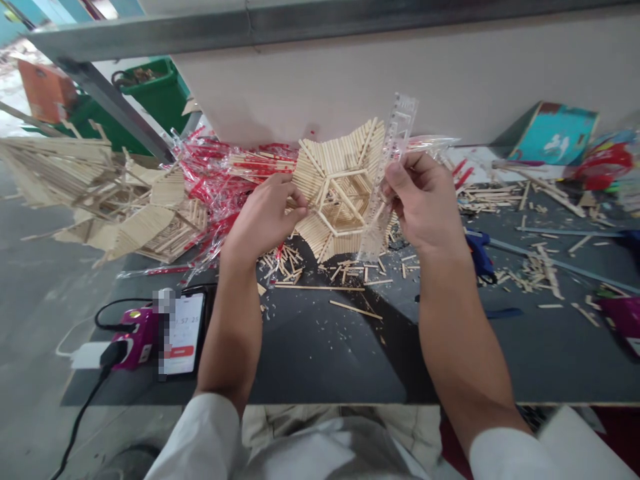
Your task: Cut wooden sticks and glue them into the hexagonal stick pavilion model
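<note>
A star-like model of pale wooden sticks [335, 157], with a hexagonal frame at its middle, is held up above the table. My left hand [270, 217] pinches its left edge between thumb and fingers. My right hand [423, 197] grips a clear plastic ruler [399, 127] and holds it slanted against the model's right side. Whether the right fingers also touch the model behind the ruler is hidden. Loose short stick pieces [350, 272] and two longer sticks [320, 287] lie on the dark table [330, 360] below.
Larger stick models [145, 220] stand at the left beside a heap of red and clear wrappers [210, 167]. A phone [183, 333] and a purple power adapter [135, 337] with cords sit front left. A blue glue gun [480, 253] and more sticks [493, 199] lie right.
</note>
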`<act>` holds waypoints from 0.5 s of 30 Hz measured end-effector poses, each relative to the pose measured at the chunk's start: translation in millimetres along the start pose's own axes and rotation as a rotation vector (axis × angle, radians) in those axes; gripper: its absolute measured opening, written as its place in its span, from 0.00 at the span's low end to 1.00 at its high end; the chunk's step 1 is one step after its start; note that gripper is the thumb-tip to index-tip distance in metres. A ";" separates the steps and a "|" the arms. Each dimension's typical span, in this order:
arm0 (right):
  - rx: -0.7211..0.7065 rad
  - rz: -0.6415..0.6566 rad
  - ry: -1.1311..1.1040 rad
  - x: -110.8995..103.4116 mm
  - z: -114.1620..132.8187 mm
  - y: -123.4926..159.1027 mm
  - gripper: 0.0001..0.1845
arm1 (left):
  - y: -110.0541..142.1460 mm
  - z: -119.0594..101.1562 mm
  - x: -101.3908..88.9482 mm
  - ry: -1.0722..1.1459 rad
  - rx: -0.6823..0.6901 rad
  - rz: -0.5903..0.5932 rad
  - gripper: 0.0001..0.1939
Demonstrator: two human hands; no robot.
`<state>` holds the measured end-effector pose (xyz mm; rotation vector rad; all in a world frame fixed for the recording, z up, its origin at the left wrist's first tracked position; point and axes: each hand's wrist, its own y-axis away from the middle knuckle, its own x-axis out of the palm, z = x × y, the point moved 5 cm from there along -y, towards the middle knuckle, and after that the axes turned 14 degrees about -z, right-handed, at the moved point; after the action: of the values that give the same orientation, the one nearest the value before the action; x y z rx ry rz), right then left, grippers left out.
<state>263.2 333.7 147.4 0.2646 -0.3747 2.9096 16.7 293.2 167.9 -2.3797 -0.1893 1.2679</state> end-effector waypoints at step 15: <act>-0.060 -0.002 0.066 -1.6 -2.0 -1.8 0.30 | -1.7 1.2 -0.4 -0.022 -0.037 -0.067 0.03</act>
<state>264.8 335.7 145.7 0.1598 -0.4493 2.8909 15.6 295.0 168.4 -2.3705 -0.2998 1.2703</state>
